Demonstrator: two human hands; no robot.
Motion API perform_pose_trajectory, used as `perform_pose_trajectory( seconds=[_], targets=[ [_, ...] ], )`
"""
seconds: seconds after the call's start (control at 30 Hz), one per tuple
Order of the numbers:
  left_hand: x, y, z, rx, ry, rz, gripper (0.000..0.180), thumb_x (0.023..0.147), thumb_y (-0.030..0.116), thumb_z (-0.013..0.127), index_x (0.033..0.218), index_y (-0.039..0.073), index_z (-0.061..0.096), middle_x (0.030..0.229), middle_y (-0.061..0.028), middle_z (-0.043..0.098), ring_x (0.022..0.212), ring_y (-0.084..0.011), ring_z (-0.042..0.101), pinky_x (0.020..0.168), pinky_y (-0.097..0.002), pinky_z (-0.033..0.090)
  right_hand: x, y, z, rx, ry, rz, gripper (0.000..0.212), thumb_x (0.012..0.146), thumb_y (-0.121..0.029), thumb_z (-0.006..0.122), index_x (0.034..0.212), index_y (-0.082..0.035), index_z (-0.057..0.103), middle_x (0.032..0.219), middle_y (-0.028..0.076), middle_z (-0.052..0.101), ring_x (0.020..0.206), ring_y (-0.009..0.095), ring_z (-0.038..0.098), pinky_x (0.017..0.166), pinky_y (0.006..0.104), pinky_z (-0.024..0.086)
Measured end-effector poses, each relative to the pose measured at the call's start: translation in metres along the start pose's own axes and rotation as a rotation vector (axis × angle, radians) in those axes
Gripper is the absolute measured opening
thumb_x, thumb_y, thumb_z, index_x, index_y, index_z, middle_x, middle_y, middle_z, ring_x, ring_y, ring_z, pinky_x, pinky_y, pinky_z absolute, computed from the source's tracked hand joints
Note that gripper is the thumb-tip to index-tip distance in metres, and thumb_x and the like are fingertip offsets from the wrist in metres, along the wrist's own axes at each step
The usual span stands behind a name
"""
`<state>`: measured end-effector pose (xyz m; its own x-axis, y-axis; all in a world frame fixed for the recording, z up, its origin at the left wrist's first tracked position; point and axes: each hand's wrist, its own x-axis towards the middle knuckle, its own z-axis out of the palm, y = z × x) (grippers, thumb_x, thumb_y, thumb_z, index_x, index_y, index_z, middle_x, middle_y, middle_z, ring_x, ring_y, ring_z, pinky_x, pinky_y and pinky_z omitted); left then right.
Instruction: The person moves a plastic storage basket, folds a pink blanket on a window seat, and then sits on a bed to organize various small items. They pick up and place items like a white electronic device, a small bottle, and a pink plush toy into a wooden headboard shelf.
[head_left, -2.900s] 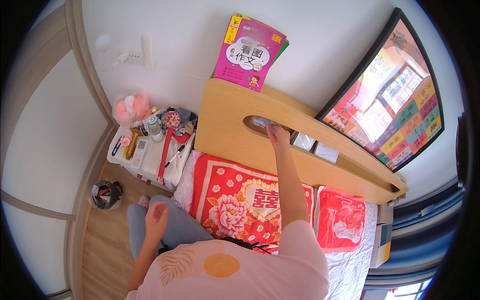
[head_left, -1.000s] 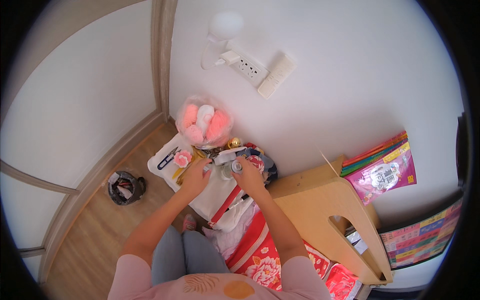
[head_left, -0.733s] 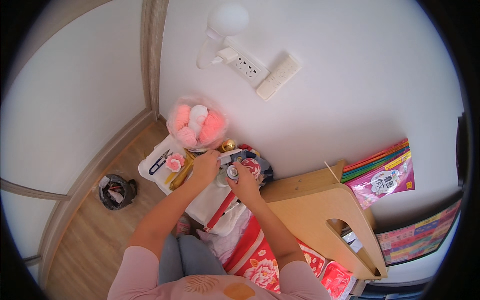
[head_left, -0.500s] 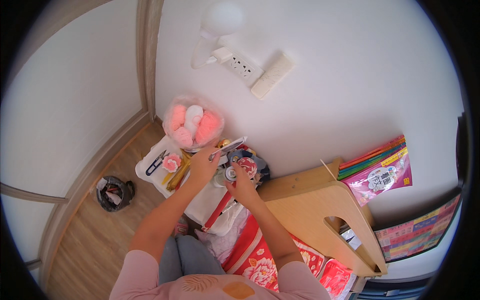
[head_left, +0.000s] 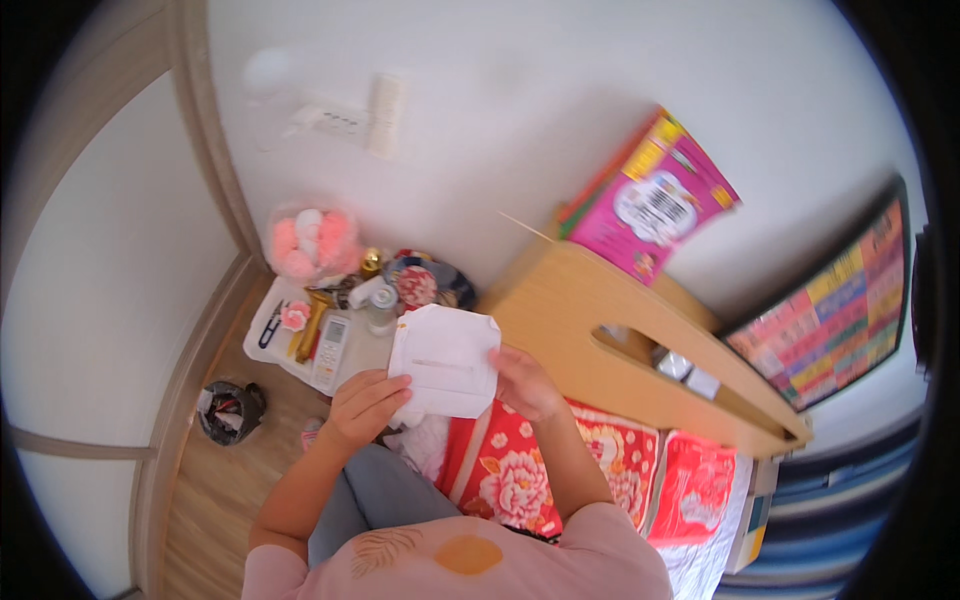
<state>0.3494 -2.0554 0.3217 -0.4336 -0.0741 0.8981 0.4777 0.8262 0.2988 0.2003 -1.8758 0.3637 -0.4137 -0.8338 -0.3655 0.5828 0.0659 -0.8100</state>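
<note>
My left hand (head_left: 370, 407) and my right hand (head_left: 528, 382) grip opposite sides of a white squarish thing with angled corners (head_left: 445, 355). It is held up in front of me, above the bed's edge. A thin line and faint marks cross its face; what it is made of I cannot tell. Just beyond it stands a clear jar (head_left: 382, 306). To the left, a white tray (head_left: 262, 345) holds a white remote control (head_left: 332, 341), a pink flower (head_left: 296, 315), dark-handled snips (head_left: 269, 325) and a gold-coloured packet (head_left: 312, 325).
A clear bag of pink and white balls (head_left: 313, 243) sits by the wall. A black-lined bin (head_left: 232, 412) stands on the wooden floor. On the right are a wooden headboard (head_left: 560, 300), upright books (head_left: 655, 200), a red floral bedspread (head_left: 520, 480) and a colourful chart (head_left: 830, 310).
My view has swung right. Earlier, my left hand held a thin flat thing and my right hand was at the jar; both hands now hold the white squarish thing, nearer me.
</note>
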Motion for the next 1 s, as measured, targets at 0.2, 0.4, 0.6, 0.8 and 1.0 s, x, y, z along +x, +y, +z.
perform_pose_trajectory(
  seconds=[0.2,0.4,0.6,0.8,1.0],
  targets=[
    [-0.010,0.073,0.048,-0.467,0.083,-0.655,0.013,0.071,-0.003,0.059,0.083,0.000,0.059,0.078,-0.0093,0.061,0.072,-0.0169,0.060,0.063,-0.0276,0.049,-0.079,0.027,-0.063,-0.044,0.311,-0.117,0.037,0.088,-0.019,0.048,0.120,-0.003,0.040,0.110,0.007,0.052,0.095,0.014,0.052,0.078,0.0274,0.044],
    [-0.020,0.117,0.091,-0.991,0.098,-1.386,0.009,0.080,0.009,0.059,0.080,0.002,0.054,0.066,-0.0064,0.059,0.057,-0.0118,0.056,0.056,-0.0222,0.046,-0.157,0.027,-0.079,-0.226,0.223,-0.223,0.032,0.084,-0.011,0.051,0.115,-0.003,0.045,0.099,0.006,0.056,0.071,0.010,0.055,0.060,0.0215,0.043],
    [-0.035,0.178,0.134,-1.239,-0.018,-1.554,0.026,0.080,0.005,0.056,0.103,-0.001,0.046,0.091,-0.0109,0.057,0.076,-0.0188,0.059,0.071,-0.0298,0.049,-0.191,0.044,-0.111,-0.213,0.533,-0.212,0.018,0.085,-0.014,0.052,0.098,-0.001,0.054,0.073,0.006,0.059,0.063,0.010,0.059,0.055,0.0198,0.046],
    [-0.089,0.167,0.112,-1.015,-0.319,-1.657,0.023,0.079,0.002,0.053,0.101,-0.001,0.048,0.092,-0.0105,0.056,0.080,-0.0205,0.058,0.073,-0.0308,0.049,-0.237,0.037,-0.193,-0.848,1.163,-0.746,0.010,0.082,-0.004,0.051,0.090,0.001,0.053,0.072,0.012,0.060,0.067,0.020,0.061,0.058,0.0293,0.047],
    [-0.158,0.144,0.039,-0.655,-0.208,-1.685,0.015,0.080,0.005,0.054,0.094,0.002,0.052,0.088,-0.0080,0.057,0.074,-0.0173,0.058,0.067,-0.0273,0.049,-0.335,-0.018,-0.298,-1.462,1.608,-0.951,0.011,0.078,0.001,0.050,0.089,0.000,0.052,0.080,0.015,0.054,0.078,0.030,0.054,0.063,0.0342,0.044]
  ],
)
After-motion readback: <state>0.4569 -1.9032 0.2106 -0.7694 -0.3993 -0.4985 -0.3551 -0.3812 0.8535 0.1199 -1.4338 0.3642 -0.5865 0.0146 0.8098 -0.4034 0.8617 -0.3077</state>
